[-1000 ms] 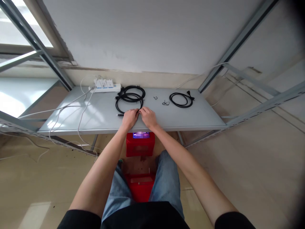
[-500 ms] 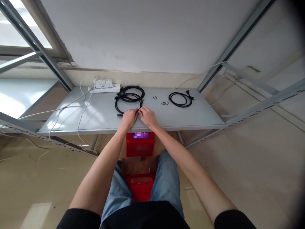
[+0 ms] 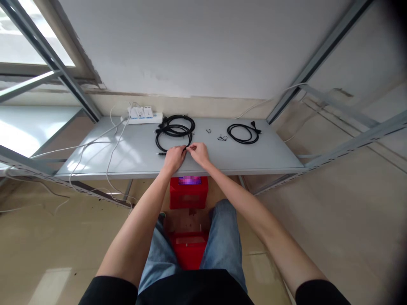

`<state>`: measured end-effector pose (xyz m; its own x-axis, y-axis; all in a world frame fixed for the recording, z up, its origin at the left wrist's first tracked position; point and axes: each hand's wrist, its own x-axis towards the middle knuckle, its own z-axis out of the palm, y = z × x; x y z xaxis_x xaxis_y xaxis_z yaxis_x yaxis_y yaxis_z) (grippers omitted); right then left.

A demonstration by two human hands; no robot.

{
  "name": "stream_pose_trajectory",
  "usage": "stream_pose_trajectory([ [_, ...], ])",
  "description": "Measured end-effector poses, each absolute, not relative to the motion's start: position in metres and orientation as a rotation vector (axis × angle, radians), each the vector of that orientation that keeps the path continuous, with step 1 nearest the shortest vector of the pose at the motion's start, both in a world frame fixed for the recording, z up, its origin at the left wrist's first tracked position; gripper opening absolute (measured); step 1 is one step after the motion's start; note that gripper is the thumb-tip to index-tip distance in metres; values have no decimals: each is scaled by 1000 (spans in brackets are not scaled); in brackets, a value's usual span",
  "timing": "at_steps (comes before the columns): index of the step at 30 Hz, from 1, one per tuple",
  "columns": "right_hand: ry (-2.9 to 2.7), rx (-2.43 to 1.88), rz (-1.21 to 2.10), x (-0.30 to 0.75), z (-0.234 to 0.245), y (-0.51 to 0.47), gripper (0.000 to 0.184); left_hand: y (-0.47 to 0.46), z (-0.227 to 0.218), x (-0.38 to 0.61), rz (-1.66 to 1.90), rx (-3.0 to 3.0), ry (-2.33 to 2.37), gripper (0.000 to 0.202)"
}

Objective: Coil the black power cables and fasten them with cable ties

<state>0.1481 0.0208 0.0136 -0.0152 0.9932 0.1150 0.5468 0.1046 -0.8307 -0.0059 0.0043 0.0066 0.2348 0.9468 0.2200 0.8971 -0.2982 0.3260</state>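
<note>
A coiled black cable lies on the grey shelf board, with a second black coil just behind it. My left hand and my right hand meet at the near edge of the front coil. Both hands are closed in a pinch on the cable's near loop, fingertips almost touching. A short black plug end sticks out left of my left hand.
A third black coil lies to the right, with two small black ties between. A white power strip with white cords sits at the back left. Red crates stand under the shelf. Metal frame struts rise on both sides.
My right hand has lifted slightly and pinched tighter toward the left hand. The view has shifted a little; the coils have stayed in place.
</note>
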Motion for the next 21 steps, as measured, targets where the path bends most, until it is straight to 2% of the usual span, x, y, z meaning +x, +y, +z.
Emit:
stream_pose_trajectory([
  [6, -1264, -1626, 1456, 152, 41, 28, 13, 4, 8, -6, 552, 2351, 1766, 32],
  [9, -1208, -1589, 1689, 158, 48, 30, 12, 4, 9, -7, 544, 2355, 1771, 32],
  [21, -1421, -1355, 1788, 167, 34, 44, 14, 3, 10, -7, 547, 2358, 1777, 28],
])
